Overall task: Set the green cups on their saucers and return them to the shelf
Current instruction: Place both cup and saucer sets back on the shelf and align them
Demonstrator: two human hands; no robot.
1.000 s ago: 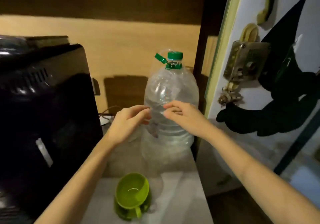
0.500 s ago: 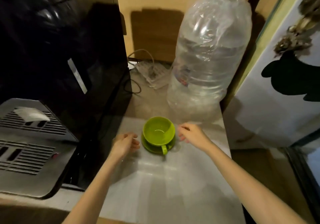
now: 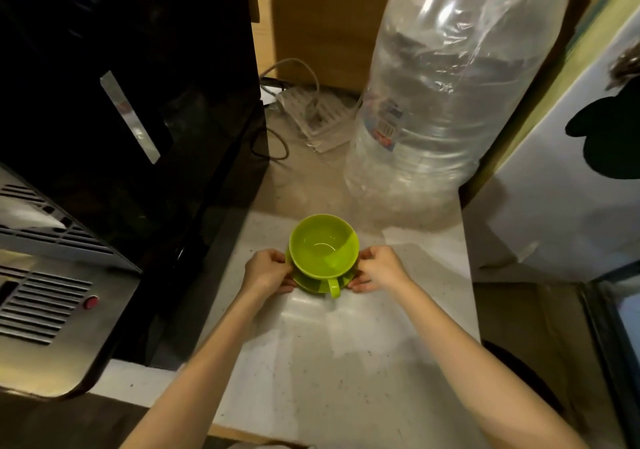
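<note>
A green cup stands upright on a green saucer on the white counter, its handle pointing toward me. The cup looks empty. My left hand grips the saucer's left rim with the fingers curled under it. On the opposite side my right hand holds the right rim the same way. Most of the saucer is hidden under the cup and my fingers.
A big clear plastic water bottle stands just behind the cup at the right. A black appliance fills the left side, with a metal vented unit in front of it. Cables and a power strip lie at the back. A white door borders the right.
Both hands came down from the water bottle to the cup and closed on the saucer's two sides. The view tilted downward.
</note>
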